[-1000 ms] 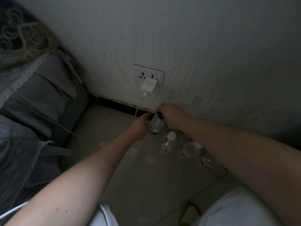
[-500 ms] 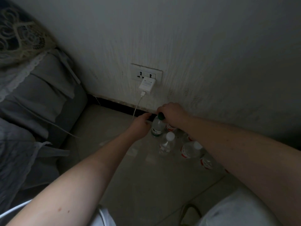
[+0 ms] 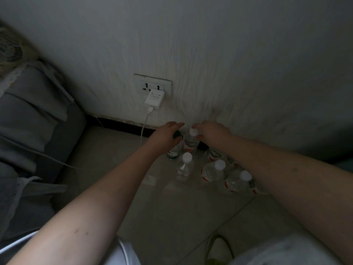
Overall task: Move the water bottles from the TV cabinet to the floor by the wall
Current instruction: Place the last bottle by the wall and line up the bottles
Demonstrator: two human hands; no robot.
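Several clear water bottles stand on the tiled floor (image 3: 172,217) against the white wall (image 3: 229,64). A green-capped bottle (image 3: 176,134) is at the left of the group, and my left hand (image 3: 164,136) lies over its shoulder with the fingers stretched out flat. Right beside it stands a white-capped bottle with a red label (image 3: 189,145). My right hand (image 3: 212,132) has curled fingertips on its cap. In front stand a slim white-capped bottle (image 3: 184,167) and two red-labelled bottles (image 3: 212,172) (image 3: 236,181). My right forearm hides other bottles.
A wall socket (image 3: 152,85) holds a white charger (image 3: 155,97), and its cable (image 3: 145,125) drops to the floor left of the bottles. A grey sofa (image 3: 34,121) fills the left side. A shoe (image 3: 218,247) is at the bottom right.
My right hand left the green cap and moved right onto the neighbouring white cap. My left hand slid from the green-capped bottle's side up over its top, with the fingers spread.
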